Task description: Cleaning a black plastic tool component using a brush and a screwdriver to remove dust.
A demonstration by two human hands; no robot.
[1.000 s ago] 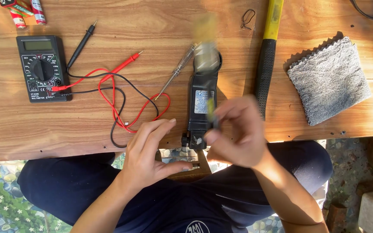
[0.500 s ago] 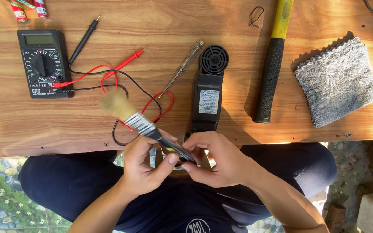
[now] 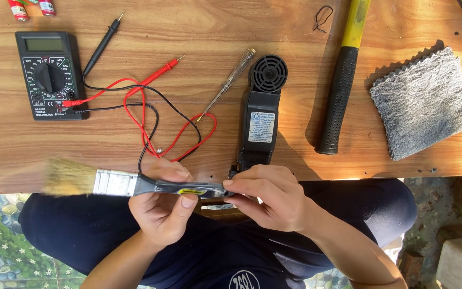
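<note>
Sunlit wooden table [image 3: 199, 32] ahead, the paintbrush [image 3: 135, 184] has swung level, left hand [image 3: 161, 206] and right hand [image 3: 266, 195] fingers now closed on its handle

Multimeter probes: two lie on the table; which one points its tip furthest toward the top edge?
The black probe, lying up beside the multimeter. The red probe lies lower and further right, nearer the clear-handled screwdriver.

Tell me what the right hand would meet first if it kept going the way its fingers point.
The right hand points left along the paintbrush handle, so it would likely meet the left hand first, which grips the same handle just beside it.
</note>
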